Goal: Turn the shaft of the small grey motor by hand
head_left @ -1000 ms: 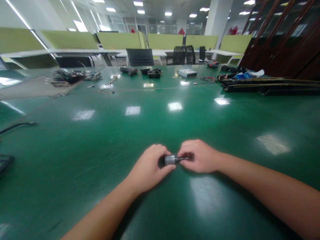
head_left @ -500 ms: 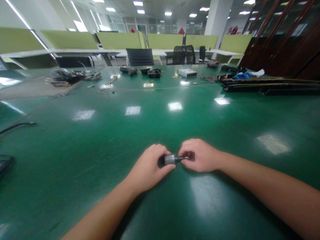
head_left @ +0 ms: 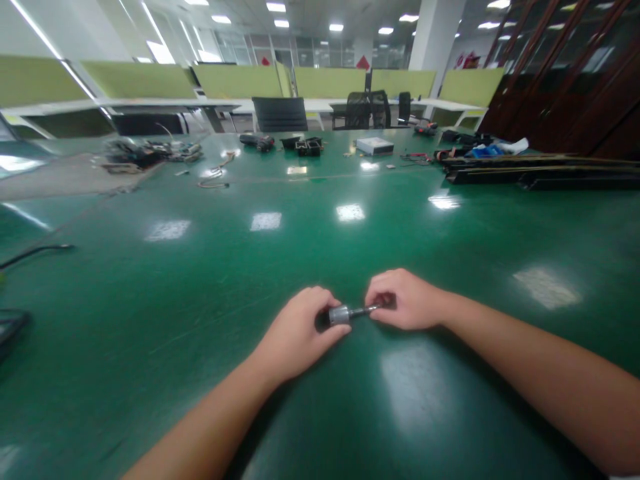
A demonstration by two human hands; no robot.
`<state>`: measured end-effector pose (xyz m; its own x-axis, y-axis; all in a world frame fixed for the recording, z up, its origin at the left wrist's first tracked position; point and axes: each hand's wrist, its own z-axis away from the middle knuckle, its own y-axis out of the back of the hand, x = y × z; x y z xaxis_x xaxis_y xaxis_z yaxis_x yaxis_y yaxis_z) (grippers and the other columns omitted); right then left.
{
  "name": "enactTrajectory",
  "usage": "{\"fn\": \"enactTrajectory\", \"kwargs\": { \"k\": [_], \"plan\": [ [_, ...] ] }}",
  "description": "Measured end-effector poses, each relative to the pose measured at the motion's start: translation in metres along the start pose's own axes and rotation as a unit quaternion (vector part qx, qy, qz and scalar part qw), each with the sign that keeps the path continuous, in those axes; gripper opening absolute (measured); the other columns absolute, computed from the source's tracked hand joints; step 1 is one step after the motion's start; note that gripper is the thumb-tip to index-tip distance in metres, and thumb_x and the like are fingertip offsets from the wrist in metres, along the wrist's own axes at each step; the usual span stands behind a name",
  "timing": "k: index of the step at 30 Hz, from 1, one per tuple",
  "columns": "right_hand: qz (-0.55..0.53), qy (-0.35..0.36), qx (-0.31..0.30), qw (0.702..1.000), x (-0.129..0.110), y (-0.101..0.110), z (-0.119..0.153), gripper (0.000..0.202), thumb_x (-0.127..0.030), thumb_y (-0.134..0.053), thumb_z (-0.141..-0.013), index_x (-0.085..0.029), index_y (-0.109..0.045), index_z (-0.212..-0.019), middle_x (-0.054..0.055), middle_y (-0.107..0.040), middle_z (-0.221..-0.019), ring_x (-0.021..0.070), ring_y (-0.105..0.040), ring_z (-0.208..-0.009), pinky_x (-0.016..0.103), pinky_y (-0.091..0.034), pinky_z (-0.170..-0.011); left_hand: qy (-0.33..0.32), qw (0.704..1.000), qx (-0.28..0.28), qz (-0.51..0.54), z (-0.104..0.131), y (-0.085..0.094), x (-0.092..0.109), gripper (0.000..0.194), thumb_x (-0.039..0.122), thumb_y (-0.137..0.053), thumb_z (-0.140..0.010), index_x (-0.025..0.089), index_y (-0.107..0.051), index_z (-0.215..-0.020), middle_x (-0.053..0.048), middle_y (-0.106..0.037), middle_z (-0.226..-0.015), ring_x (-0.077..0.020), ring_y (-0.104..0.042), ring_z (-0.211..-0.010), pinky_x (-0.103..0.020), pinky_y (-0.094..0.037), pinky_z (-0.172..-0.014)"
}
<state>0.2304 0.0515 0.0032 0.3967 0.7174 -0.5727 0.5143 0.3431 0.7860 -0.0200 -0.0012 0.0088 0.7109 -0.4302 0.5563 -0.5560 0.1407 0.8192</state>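
My left hand (head_left: 303, 333) grips a silver metal cylinder (head_left: 339, 315) between thumb and fingers, low over the green table (head_left: 300, 260). From the cylinder's right end a thin dark and silver shaft (head_left: 361, 311) reaches toward my right hand (head_left: 403, 300). The thumb and fingertips of my right hand are pinched round the shaft's far end. Part of the cylinder's left end is hidden inside my left palm.
Across the far side lie a silver box (head_left: 375, 145), black parts (head_left: 309, 147), a power tool (head_left: 257, 141) and a cable (head_left: 214, 181). Long black bars (head_left: 540, 171) are at the right. A pile of parts (head_left: 133, 155) is far left, a black cable (head_left: 37, 250) nearer.
My right hand has shifted slightly right and away from me, and more of the shaft shows between the hands. The left hand has hardly moved.
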Motion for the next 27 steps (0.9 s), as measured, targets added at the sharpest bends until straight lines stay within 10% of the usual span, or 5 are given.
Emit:
{"fn": "enactTrajectory", "kwargs": {
  "k": [27],
  "plan": [
    [-0.003,0.002,0.033,0.999,-0.018,-0.015,-0.005,0.014,-0.021,-0.071,-0.082,-0.018,-0.073,-0.096,0.003,-0.070,-0.084,0.0145,-0.061,-0.076,0.026,-0.046,-0.071,-0.019,1.000,-0.001,0.006,-0.004,0.000,0.004,0.019,0.029,-0.072,-0.082,0.022,-0.064,-0.097,-0.003,-0.066,-0.095,-0.0224,-0.060,-0.090,-0.036,-0.047,-0.081]
  ]
}}
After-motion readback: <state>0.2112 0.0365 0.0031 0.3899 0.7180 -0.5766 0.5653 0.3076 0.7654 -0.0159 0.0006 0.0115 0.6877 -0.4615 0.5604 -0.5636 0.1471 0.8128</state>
